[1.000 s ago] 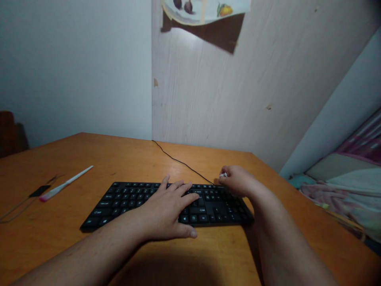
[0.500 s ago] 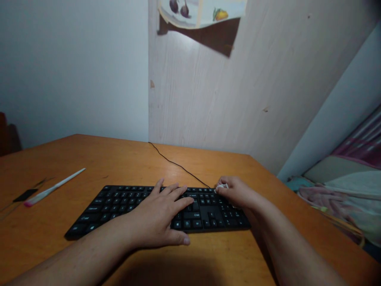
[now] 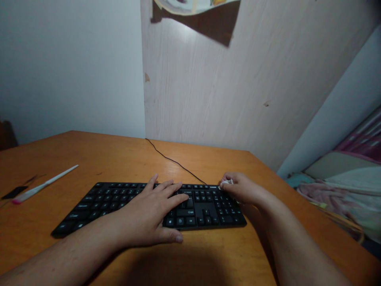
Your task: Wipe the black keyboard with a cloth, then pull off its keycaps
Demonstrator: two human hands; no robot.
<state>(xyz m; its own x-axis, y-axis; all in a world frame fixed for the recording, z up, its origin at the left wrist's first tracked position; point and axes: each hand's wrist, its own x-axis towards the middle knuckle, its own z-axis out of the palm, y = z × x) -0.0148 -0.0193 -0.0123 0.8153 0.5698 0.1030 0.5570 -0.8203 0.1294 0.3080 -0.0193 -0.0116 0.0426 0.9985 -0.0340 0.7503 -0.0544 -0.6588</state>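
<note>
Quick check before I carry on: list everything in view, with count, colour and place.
keyboard: 1, black, on the desk
crumpled wad: 1, white, at the keyboard's far right corner
cable: 1, black, running from keyboard to desk's far edge
stick-like item: 1, white with pink end, desk's left side
flat piece: 1, black, beside the stick-like item
desk: 1, orange-brown, foreground
picture sheet: 1, mostly white, top, cut off
wall panel: 1, pale grey, behind desk
bedding: count unclear, mixed pale colours, far right
left hand: 1, bare, spread on keyboard
right hand: 1, bare, holding the wad
</note>
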